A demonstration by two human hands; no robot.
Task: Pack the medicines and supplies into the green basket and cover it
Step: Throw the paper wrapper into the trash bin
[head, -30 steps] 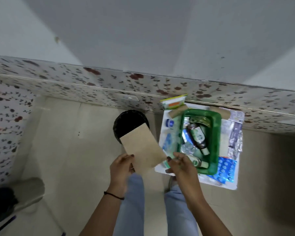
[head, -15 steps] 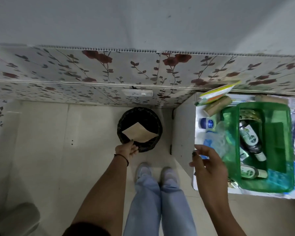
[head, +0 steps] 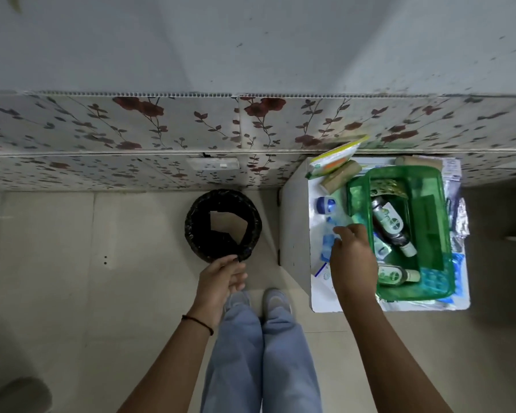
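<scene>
Head view, left hand (head: 221, 278) hanging empty, fingers loose, beside bin (head: 223, 225), right hand (head: 352, 257) reaching over blue pack (head: 328, 245) beside green basket (head: 441, 234), fingers' grip unclear.

the floor (head: 72, 263) left of the black bin (head: 223, 225) is open tile, and free passage is left there. the bin's mouth is partly blocked by a brown card (head: 227, 223) lying inside. the left hand (head: 222, 278) is held just in front of the bin's near rim, fingers loosely spread. the white stand (head: 322, 302) is crowded: its middle is filled by the green basket (head: 441, 222), already holding bottles (head: 389, 226), and the strip beside the basket's left wall is taken by blue packets (head: 328, 248), a small jar (head: 325, 204) and the right hand (head: 353, 257). the back is closed off by the flowered wall (head: 161, 126).
</scene>
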